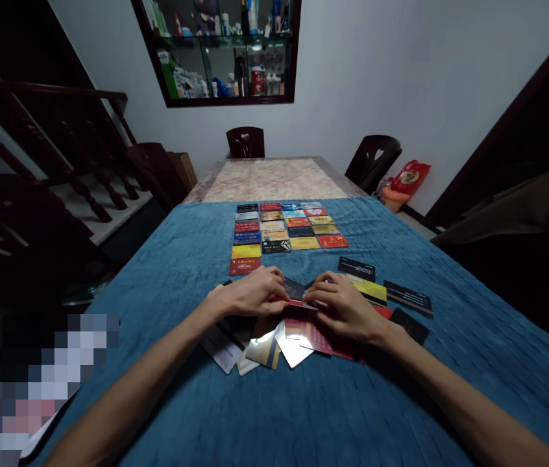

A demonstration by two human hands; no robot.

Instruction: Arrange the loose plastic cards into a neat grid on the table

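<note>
- The dark card [294,289] sits between your hands, over the near, loose cards [265,349].
- Your left hand [255,290] and right hand [345,306] each have a closed grip, pinching its ends.
- You seem to be picking through the pile; the next move calls for separating this card cleanly.
- Farther off, card rows [274,236] cover the blue cloth [167,285].

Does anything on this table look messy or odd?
Nothing looks spilled. The loose cards around the left hand and right hand lie askew, many overlapping, unlike the neat grid of cards beyond, where the leftmost column has an extra red card, breaking the even edge.
</note>
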